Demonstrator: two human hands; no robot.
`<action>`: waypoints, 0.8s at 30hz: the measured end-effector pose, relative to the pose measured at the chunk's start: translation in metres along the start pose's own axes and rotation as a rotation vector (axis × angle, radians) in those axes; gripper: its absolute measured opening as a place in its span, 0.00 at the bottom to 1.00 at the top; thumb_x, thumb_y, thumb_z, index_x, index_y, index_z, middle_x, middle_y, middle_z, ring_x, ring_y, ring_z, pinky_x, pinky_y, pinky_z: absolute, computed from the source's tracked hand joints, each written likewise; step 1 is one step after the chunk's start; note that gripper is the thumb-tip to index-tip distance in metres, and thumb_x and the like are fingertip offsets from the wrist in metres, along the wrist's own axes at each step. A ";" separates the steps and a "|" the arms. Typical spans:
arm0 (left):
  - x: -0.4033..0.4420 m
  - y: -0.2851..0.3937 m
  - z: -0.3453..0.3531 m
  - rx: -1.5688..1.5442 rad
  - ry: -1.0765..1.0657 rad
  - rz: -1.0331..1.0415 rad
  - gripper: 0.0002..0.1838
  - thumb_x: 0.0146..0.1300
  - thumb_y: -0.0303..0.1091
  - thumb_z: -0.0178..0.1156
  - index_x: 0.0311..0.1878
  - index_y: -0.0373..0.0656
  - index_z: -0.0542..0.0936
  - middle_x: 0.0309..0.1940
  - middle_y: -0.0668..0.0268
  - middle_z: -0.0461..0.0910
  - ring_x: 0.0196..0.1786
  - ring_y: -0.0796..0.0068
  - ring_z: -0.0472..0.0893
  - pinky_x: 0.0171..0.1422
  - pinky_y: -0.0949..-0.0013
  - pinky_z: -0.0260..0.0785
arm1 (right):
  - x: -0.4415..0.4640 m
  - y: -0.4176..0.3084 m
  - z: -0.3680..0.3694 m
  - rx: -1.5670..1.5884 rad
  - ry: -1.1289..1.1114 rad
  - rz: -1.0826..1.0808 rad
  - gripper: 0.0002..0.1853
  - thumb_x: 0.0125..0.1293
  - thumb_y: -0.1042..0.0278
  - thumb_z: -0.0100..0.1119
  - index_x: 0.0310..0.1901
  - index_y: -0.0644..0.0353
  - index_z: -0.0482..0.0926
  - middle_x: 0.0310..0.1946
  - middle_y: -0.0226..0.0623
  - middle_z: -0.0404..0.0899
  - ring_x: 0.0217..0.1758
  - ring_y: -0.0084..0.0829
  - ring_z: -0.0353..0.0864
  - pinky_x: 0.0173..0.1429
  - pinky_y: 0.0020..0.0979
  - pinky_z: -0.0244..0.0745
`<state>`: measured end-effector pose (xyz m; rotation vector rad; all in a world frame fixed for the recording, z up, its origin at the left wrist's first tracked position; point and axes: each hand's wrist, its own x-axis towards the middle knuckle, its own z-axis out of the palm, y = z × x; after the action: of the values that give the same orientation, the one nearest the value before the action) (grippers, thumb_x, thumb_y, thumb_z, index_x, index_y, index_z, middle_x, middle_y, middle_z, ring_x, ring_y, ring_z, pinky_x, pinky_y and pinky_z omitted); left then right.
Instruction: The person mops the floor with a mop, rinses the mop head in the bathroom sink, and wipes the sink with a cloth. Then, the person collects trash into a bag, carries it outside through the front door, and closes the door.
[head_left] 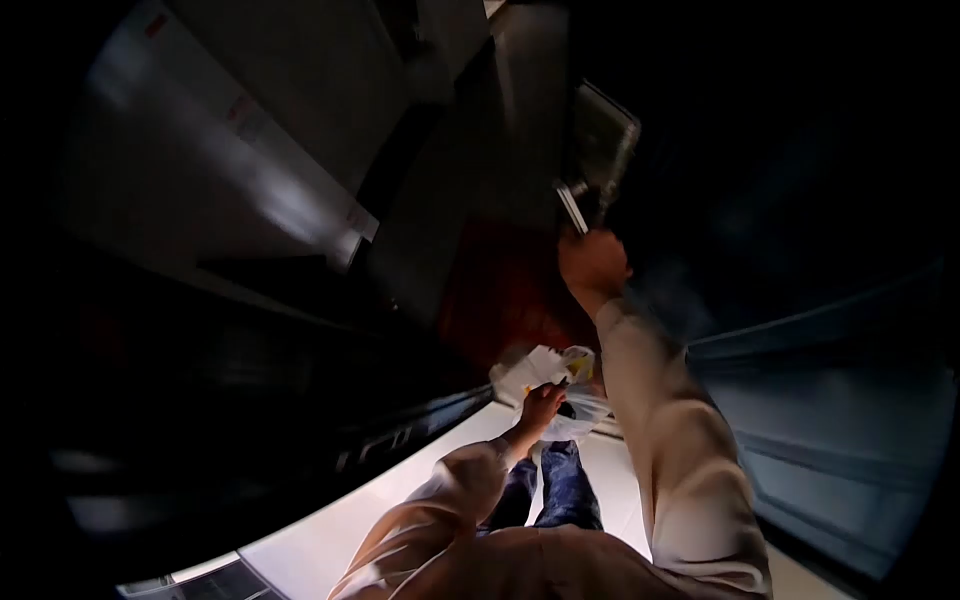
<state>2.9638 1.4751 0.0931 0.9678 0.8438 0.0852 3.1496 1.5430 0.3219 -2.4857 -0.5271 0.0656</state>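
My right hand [594,264] reaches forward, its fingers closed around the end of a light-coloured bar [572,208] that looks like a handle. Just beyond it is a rectangular metal-edged piece [607,135], dim and hard to make out. Lower down, close to my body, my left hand [543,401] is closed on a white, partly see-through plastic bag [575,425]. Something white with yellow parts shows at the top of the bag. The rest of its contents is hidden.
A dark red mat [505,295] lies on the dark floor ahead. At the left stands a pale panel [270,190] with a bright reflection. Bluish glass-like panels [840,440] are at the right. My legs [568,490] stand on a bright floor [400,480].
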 end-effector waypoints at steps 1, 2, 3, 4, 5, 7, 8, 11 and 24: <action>0.003 0.006 -0.011 0.032 0.046 0.027 0.17 0.62 0.45 0.54 0.22 0.46 0.70 0.13 0.74 0.63 0.15 0.84 0.60 0.19 0.76 0.50 | -0.001 -0.004 -0.001 -0.003 0.020 -0.013 0.19 0.57 0.56 0.53 0.27 0.68 0.80 0.25 0.55 0.78 0.30 0.48 0.80 0.35 0.45 0.74; 0.003 0.016 -0.022 0.036 0.153 -0.010 0.16 0.61 0.45 0.56 0.22 0.47 0.70 0.13 0.75 0.62 0.15 0.84 0.60 0.19 0.75 0.50 | -0.005 -0.008 -0.005 0.022 0.009 -0.016 0.20 0.57 0.56 0.53 0.27 0.69 0.80 0.25 0.55 0.78 0.28 0.48 0.80 0.34 0.43 0.75; 0.021 0.003 -0.054 -0.017 0.123 0.003 0.16 0.58 0.43 0.60 0.21 0.44 0.74 0.16 0.74 0.69 0.17 0.84 0.64 0.20 0.75 0.54 | -0.005 -0.009 -0.001 0.035 -0.016 0.008 0.20 0.58 0.56 0.53 0.27 0.70 0.80 0.25 0.56 0.78 0.27 0.48 0.80 0.33 0.41 0.76; 0.047 -0.018 -0.087 -0.124 0.035 0.010 0.12 0.58 0.41 0.60 0.25 0.44 0.77 0.17 0.74 0.69 0.16 0.84 0.65 0.19 0.74 0.55 | -0.004 -0.006 0.013 0.006 0.103 0.025 0.20 0.58 0.55 0.54 0.27 0.69 0.80 0.23 0.55 0.78 0.24 0.47 0.79 0.31 0.42 0.75; 0.050 -0.019 -0.110 -0.196 0.097 0.056 0.11 0.60 0.38 0.58 0.33 0.40 0.78 0.20 0.72 0.72 0.18 0.81 0.68 0.20 0.73 0.58 | -0.006 -0.007 0.019 0.011 0.116 0.014 0.20 0.58 0.55 0.54 0.27 0.69 0.80 0.23 0.55 0.78 0.24 0.47 0.79 0.31 0.42 0.75; 0.146 -0.137 -0.212 -0.852 -0.323 0.278 0.14 0.64 0.36 0.53 0.48 0.37 0.75 0.29 0.69 0.74 0.24 0.77 0.72 0.25 0.70 0.64 | -0.008 -0.010 0.026 0.040 0.144 0.142 0.20 0.58 0.54 0.55 0.27 0.67 0.80 0.22 0.53 0.78 0.24 0.46 0.79 0.31 0.41 0.74; 0.113 -0.077 -0.207 -0.526 0.243 0.112 0.15 0.64 0.36 0.53 0.50 0.38 0.75 0.29 0.68 0.74 0.24 0.77 0.71 0.25 0.70 0.64 | -0.009 -0.014 0.027 0.043 0.149 0.132 0.20 0.58 0.54 0.55 0.27 0.67 0.80 0.22 0.53 0.78 0.24 0.46 0.79 0.31 0.41 0.74; 0.081 0.021 -0.238 -0.160 0.431 0.099 0.13 0.67 0.41 0.45 0.42 0.42 0.74 0.23 0.69 0.69 0.21 0.79 0.64 0.25 0.74 0.62 | -0.002 0.002 0.030 0.045 0.154 0.185 0.21 0.58 0.53 0.56 0.25 0.67 0.78 0.19 0.50 0.77 0.23 0.45 0.79 0.30 0.42 0.72; 0.310 0.054 -0.486 -0.949 0.851 0.131 0.12 0.59 0.40 0.54 0.24 0.43 0.72 0.21 0.70 0.65 0.23 0.74 0.62 0.32 0.71 0.61 | 0.082 0.060 0.078 0.366 0.365 0.295 0.13 0.59 0.63 0.59 0.25 0.64 0.77 0.16 0.27 0.68 0.19 0.20 0.63 0.23 0.26 0.58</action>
<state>2.8693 1.9726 -0.1879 0.0359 1.3186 0.9732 3.2336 1.5722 0.2293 -2.1274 0.0096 -0.1606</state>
